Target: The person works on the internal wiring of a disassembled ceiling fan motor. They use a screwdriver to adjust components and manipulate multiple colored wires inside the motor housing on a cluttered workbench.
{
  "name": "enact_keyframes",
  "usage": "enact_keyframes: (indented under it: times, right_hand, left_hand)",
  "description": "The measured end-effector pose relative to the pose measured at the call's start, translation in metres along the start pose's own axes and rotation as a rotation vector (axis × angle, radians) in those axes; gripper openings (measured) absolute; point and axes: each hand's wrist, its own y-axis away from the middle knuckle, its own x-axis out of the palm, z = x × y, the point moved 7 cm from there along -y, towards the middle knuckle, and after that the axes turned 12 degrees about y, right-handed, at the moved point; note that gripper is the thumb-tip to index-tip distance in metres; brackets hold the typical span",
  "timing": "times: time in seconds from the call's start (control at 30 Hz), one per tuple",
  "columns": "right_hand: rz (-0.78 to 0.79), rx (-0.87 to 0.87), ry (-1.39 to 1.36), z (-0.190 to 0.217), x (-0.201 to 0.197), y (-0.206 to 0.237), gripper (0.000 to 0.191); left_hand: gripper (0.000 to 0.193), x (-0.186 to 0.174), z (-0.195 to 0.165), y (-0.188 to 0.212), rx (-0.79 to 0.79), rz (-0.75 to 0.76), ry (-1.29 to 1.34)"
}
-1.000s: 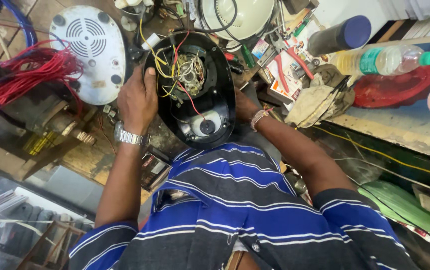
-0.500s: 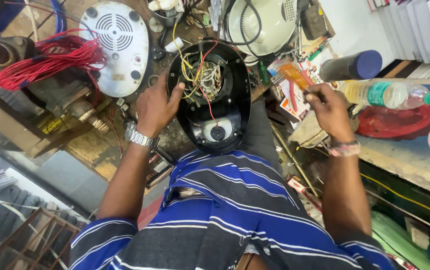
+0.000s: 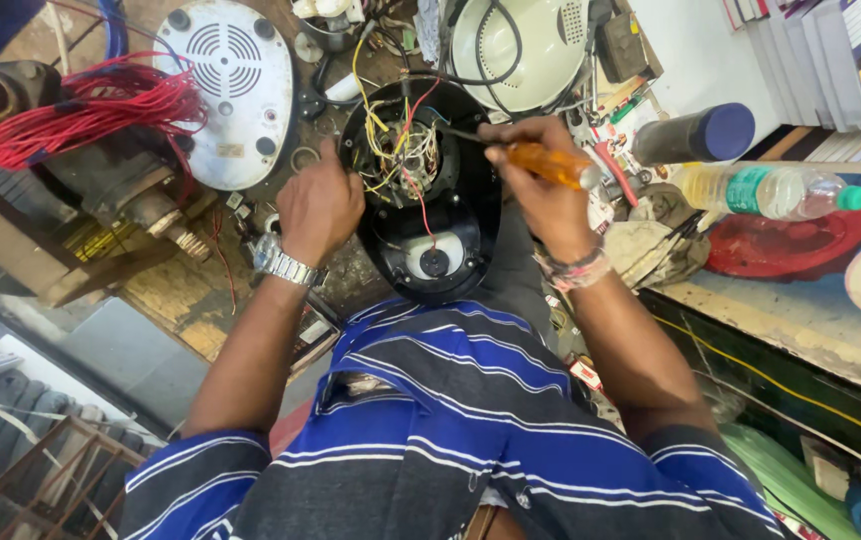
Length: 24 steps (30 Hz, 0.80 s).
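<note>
A worn, stained brown wooden desk point(image 3: 200, 290) is seen, crowded with parts. An open black oval plastic appliance housing point(image 3: 428, 195) with yellow and red wiring inside is set near the desk's near edge. A round white vented plastic base plate point(image 3: 235, 90) is laid toward the far edge, with a bundle of red wire point(image 3: 90, 115) on a grey metal motor point(image 3: 115, 185) at the left edge. A cream round plastic casing point(image 3: 520, 45) is placed at the far edge. Small metal washers point(image 3: 305, 158) are scattered between the plate and the housing.

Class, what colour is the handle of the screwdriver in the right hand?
Orange screwdriver handle; head view.
</note>
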Motion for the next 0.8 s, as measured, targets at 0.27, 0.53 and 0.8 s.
enact_keyframes:
  times: [0.27,0.53,0.8]
  right_hand:
    - [-0.026,0.016,0.093,-0.001,0.001,-0.013,0.032]
    - [-0.068,-0.045,0.204,0.002,0.003,-0.019,0.035]
    - [-0.072,-0.149,0.315,-0.004,0.012,-0.027,0.036]
  left_hand:
    - [0.037,-0.001,-0.003,0.003,0.02,-0.032,0.008]
    - [0.037,-0.002,-0.003,0.001,-0.007,-0.03,0.014]
    - [0.038,-0.002,-0.003,0.001,-0.023,-0.02,0.022]
